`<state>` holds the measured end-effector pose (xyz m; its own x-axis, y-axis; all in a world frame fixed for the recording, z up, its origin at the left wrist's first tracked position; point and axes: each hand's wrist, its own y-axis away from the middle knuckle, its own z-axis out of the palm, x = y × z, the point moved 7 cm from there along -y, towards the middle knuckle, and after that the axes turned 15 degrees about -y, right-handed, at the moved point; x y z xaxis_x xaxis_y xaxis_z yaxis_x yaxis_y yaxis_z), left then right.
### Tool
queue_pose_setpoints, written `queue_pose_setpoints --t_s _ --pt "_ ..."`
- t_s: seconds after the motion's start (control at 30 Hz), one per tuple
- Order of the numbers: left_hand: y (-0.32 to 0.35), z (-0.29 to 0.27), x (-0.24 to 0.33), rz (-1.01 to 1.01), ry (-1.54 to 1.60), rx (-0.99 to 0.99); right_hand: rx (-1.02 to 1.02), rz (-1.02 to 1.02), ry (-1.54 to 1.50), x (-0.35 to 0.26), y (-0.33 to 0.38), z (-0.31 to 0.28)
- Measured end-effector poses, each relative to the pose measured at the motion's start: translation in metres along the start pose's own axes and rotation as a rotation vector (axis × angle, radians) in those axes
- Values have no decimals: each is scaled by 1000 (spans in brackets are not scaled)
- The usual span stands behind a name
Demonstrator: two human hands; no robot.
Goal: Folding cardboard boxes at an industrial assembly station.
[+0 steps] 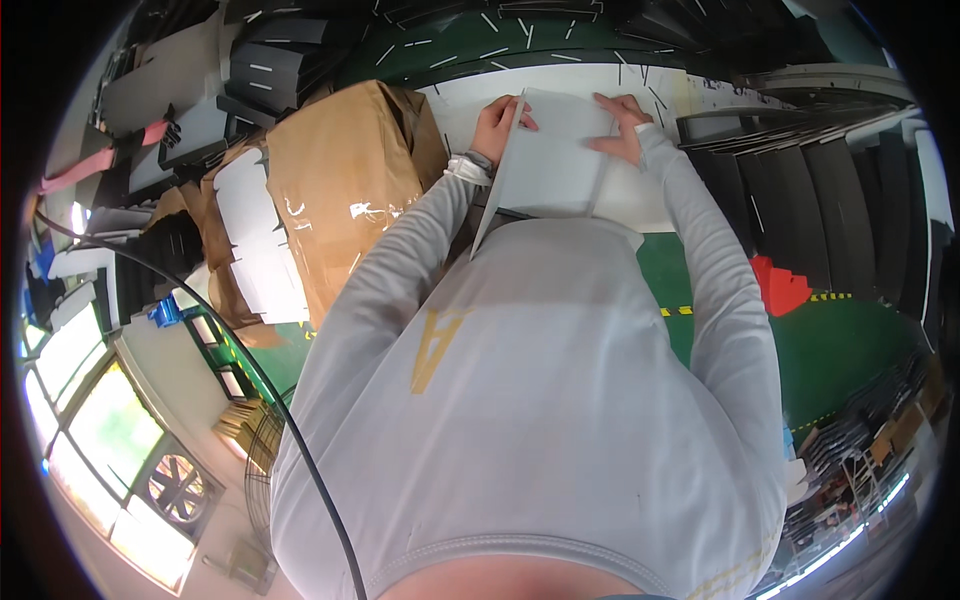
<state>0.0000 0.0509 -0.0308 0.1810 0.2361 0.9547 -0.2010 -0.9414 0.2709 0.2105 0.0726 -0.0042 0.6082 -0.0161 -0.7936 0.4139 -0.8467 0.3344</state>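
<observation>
In front of my chest lies a light grey cardboard panel, its left side flap standing up at a steep tilt. My left hand is closed around the upper part of this flap, with fingertips showing on its inner side. At the panel's right edge, my right hand has its thumb and forefinger spread apart. Both its fingertips rest at or very near the panel's edge. The panel's near end is partly hidden by my grey shirt.
A large brown paper-wrapped bundle stands left of the white work table, beside white die-cut cardboard. Dark panels are stacked at right, near a red object. A black cable crosses the left side.
</observation>
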Motion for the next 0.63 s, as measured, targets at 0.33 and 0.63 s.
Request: queue_pose_setpoints --t_s 0.33,0.63 --pt "19 -17 0 149 -68 409 25 -338 464 -46 43 53" --pt "17 1 -21 -9 276 225 81 -310 534 -25 29 50"
